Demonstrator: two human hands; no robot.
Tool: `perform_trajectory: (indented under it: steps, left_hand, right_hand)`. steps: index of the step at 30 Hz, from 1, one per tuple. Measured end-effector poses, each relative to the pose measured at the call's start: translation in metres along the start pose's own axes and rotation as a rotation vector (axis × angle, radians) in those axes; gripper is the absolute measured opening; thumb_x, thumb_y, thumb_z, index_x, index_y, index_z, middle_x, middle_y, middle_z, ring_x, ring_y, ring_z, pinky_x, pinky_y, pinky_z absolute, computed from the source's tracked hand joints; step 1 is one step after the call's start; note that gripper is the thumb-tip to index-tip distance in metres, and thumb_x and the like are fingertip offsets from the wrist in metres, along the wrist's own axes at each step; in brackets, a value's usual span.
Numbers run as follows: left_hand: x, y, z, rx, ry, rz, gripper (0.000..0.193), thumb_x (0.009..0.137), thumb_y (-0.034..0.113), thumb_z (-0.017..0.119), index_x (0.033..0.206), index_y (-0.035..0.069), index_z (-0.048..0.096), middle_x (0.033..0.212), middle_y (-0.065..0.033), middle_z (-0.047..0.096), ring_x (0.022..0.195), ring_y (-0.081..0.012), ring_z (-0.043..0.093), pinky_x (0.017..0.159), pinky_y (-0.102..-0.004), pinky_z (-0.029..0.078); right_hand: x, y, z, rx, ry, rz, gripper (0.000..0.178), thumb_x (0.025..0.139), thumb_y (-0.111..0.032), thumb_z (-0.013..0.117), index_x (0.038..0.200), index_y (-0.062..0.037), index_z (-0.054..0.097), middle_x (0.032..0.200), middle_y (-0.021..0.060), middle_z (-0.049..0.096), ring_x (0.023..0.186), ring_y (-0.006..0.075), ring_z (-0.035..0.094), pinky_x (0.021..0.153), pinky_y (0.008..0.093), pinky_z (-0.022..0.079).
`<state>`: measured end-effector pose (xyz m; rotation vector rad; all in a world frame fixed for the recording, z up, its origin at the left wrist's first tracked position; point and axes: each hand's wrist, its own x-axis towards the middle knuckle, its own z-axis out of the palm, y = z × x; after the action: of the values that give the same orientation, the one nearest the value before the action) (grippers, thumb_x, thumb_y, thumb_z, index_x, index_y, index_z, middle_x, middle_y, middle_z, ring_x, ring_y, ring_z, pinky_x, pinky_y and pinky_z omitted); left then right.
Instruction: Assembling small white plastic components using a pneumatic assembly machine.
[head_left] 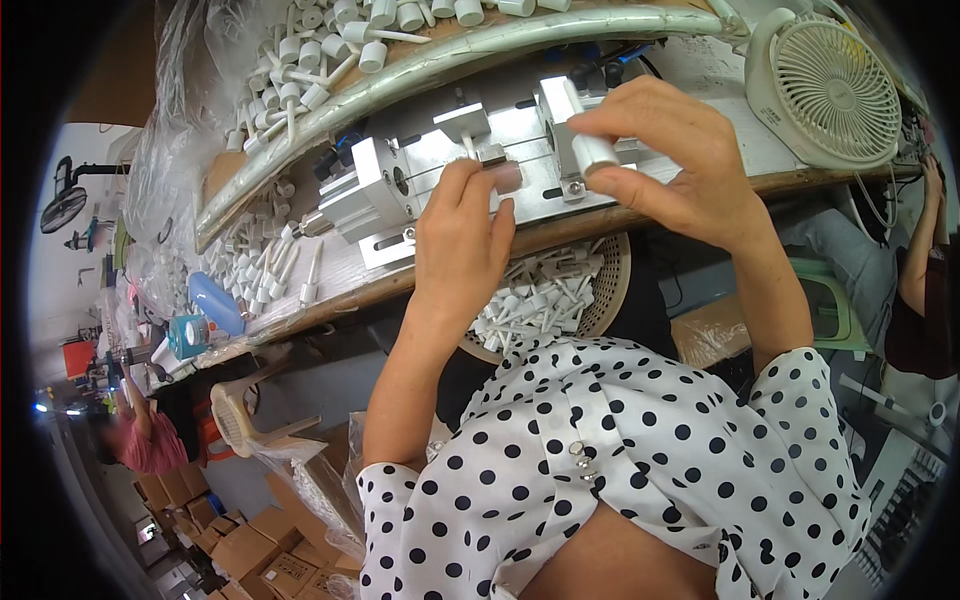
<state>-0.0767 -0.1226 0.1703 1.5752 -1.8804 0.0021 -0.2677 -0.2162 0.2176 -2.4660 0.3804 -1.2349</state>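
Observation:
A metal fixture (520, 190) with upright blocks and a cylinder at its left end lies along the bench's near edge. Over its middle, my left hand (460, 225) is closed, thumb and fingers drawn together; what they hold, if anything, is hidden. A thin white rod (467, 144) shows just past its fingertips, by a small raised block (461, 122). At the fixture's right block (555, 110), my right hand (685, 150) pinches a white plastic cylinder (595, 153) between thumb and index finger.
White stemmed plastic parts (290, 75) lie heaped behind a curved, plastic-wrapped rail (400, 85); more fill a basket (610, 290) below the bench edge. A fan (830, 90) stands at right, a blue container (215, 303) at left. Other people work at both sides.

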Motion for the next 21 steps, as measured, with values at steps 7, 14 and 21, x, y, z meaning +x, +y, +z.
perform_trajectory:
  steps: [7,14,21]
  left_hand:
    - [0.022,-0.016,-0.052,-0.090,-0.004,0.042,0.008,0.071,0.006,0.063,0.079,0.003,0.061,0.072,-0.0081,0.058,0.071,-0.0249,0.056,0.064,-0.0308,0.043]
    - [0.136,-0.109,-0.050,0.401,0.005,0.368,0.017,0.073,0.004,0.054,0.089,0.002,0.061,0.098,-0.0140,0.057,0.087,-0.0316,0.055,0.078,-0.0386,0.042]
    - [0.152,-0.096,-0.061,0.289,-0.083,0.213,0.015,0.075,0.009,0.059,0.087,0.001,0.062,0.085,-0.0127,0.059,0.073,-0.0302,0.057,0.067,-0.0353,0.044]
  right_hand:
    - [-0.002,0.004,0.045,0.132,-0.109,-0.138,0.022,0.066,-0.012,0.069,0.085,-0.0038,0.062,0.073,0.0060,0.058,0.077,0.0224,0.056,0.066,0.0329,0.046]
    - [0.010,0.013,0.087,-0.155,-0.376,-0.221,0.020,0.065,-0.012,0.067,0.079,-0.0019,0.058,0.080,0.0108,0.059,0.085,0.0271,0.056,0.079,0.0367,0.043]
    - [0.010,0.011,0.080,-0.173,-0.364,-0.170,0.022,0.062,-0.015,0.068,0.077,-0.0044,0.057,0.076,0.0079,0.056,0.079,0.0253,0.055,0.074,0.0362,0.043]
